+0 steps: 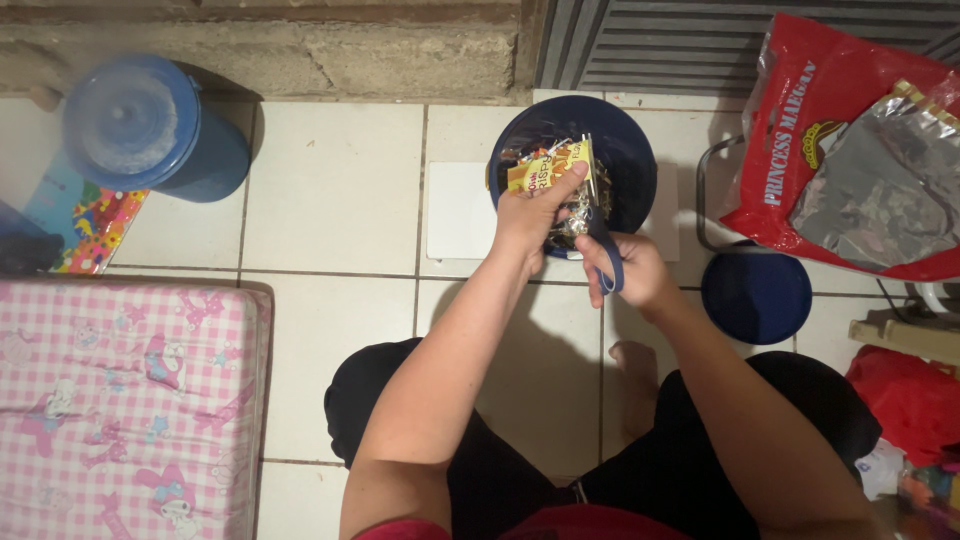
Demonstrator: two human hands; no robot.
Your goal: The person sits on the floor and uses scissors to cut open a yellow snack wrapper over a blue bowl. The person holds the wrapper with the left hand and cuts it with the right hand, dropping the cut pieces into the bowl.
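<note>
The left hand [530,215] is closed on a yellow wrapper [550,165], pinching its lower edge between thumb and fingers and holding it upright. The right hand [630,270] is just beside it, to its right and slightly nearer the body, with fingers curled through the blue handles of scissors [603,235]; the blades point up towards the wrapper, but how far apart they stand cannot be told.

Both hands sit over the near rim of a dark blue bowl [630,150], which lies directly beyond them and holds cut scraps [580,215] of shiny wrapper. Under the bowl is a white board [455,210] on the tiled floor [330,180].

Right of the right hand lies a round blue lid [755,295], and further right and beyond, a red bag [800,130] with a silvery packet [880,190] on it. Well to the left of the left hand stands a lidded blue bucket [150,125], and nearer the body on that side a pink checked mattress [120,400]
</note>
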